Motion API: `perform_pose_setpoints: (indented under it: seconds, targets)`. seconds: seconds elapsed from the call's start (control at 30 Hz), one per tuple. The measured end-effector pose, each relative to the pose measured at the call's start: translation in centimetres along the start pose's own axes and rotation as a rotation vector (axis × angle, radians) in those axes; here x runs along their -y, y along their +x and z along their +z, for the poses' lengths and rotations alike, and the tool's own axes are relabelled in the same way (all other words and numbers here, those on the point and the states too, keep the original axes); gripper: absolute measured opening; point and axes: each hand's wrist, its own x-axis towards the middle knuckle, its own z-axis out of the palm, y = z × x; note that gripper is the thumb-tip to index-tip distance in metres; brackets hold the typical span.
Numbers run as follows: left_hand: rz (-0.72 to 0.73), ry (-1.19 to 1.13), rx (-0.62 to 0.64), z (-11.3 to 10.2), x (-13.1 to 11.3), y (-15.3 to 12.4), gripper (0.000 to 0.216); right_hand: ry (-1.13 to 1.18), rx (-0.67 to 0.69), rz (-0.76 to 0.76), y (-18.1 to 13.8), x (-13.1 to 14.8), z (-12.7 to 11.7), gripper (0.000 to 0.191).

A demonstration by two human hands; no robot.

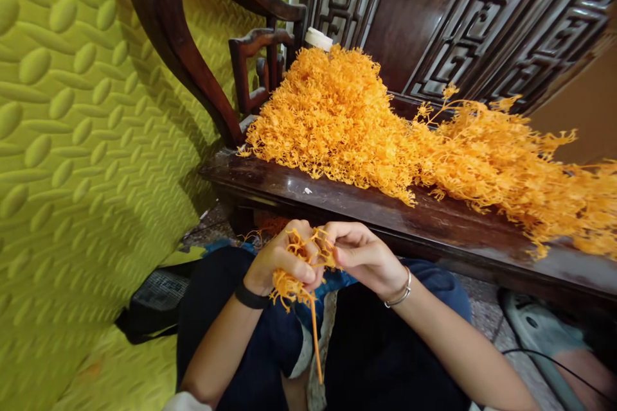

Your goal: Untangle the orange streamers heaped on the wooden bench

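Half the orange sprig (289, 288) hides between left hand (282, 263) and right hand (366, 257).

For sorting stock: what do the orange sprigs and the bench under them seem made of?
Orange sprigs: probably moulded plastic, matt; uniform colour, thin stiff curls. Bench: dark wood, it seems, glossily varnished; its top shines, and the back is carved.

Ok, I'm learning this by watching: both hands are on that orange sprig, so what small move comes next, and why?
Probably draw the right hand away to tease its pinched strands apart. The left hand grips the orange sprig with its stem hanging down, and the right hand pinches strands at its top.
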Motion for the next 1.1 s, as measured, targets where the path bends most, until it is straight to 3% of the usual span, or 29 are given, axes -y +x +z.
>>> perform_pose_setpoints:
  seconds: [0.1,0.17,0.3,0.43,0.57,0.63,0.7,0.8,0.93,1.1]
  targets:
    - [0.099,-0.108,0.025,-0.6,0.4,0.3,0.045,-0.048,-0.047,-0.215,-0.1,1.4,-0.1,0.039]
    - [0.162,-0.172,-0.003,-0.7,0.7,0.8,0.051,-0.178,-0.164,-0.374,-0.5,2.8,-0.7,0.040]
    - [0.226,-0.213,-0.162,-0.2,0.8,1.9,0.031,-0.559,-0.509,-0.603,-1.0,4.7,-3.1,0.021]
    - [0.240,-0.172,-0.268,0.5,0.5,2.5,0.016,-1.012,-0.880,-0.823,-0.5,5.7,-5.4,0.020]
    - [0.264,-0.095,-0.326,0.7,0.4,2.6,0.016,-1.305,-0.977,-0.922,0.9,7.5,-7.8,0.012]
    - [0.281,-0.039,-0.346,0.7,0.3,2.6,0.016,-1.438,-0.982,-0.921,1.6,8.6,-9.3,0.018]
    - [0.298,0.010,-0.370,0.7,0.1,2.6,0.015,-1.565,-0.926,-0.814,2.1,9.1,-10.6,0.029]
    - [0.315,0.032,-0.427,0.5,-0.2,2.5,0.015,-1.569,-0.804,-0.705,2.0,8.5,-10.8,0.033]
    - [0.280,0.004,-0.446,0.3,-0.4,2.5,0.015,-1.476,-0.730,-0.764,0.4,6.5,-7.4,0.017]
    - [0.250,0.044,-0.569,0.8,-0.4,2.3,0.013,-1.276,-0.278,-0.469,-0.9,4.2,-2.2,0.011]
